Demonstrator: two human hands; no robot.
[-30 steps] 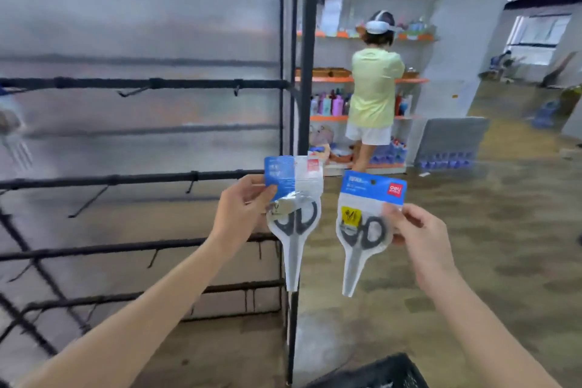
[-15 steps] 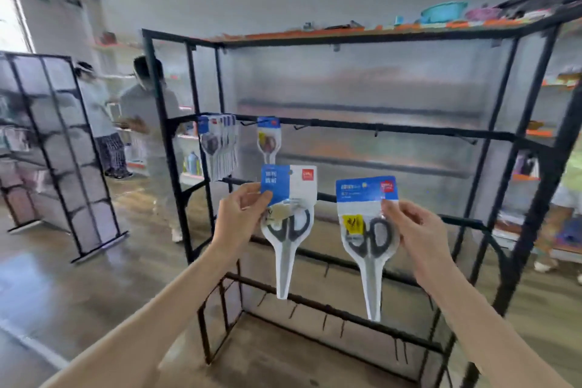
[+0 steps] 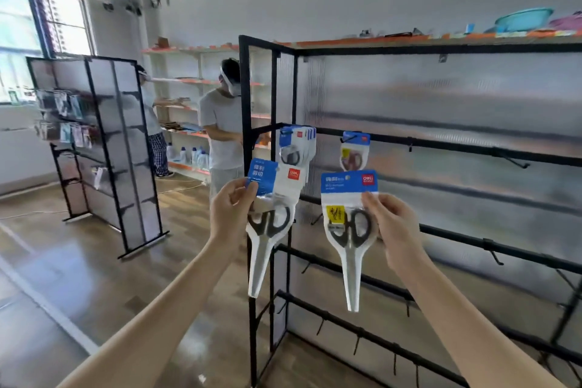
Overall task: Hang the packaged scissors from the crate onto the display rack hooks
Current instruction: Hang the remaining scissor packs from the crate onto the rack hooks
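Blue-carded packs hang blade-down, 1 in each hand: the left hand [image 3: 231, 211] pinches the left pack [image 3: 271, 214] by its card edge, the right hand [image 3: 395, 227] pinches the right pack [image 3: 349, 224], leaving the top holes free, it seems, for the display rack [image 3: 441, 145] hooks just beyond.

left hand [image 3: 231, 209] pinching scissors pack [image 3: 271, 214], right hand [image 3: 395, 227] another pack [image 3: 349, 224]
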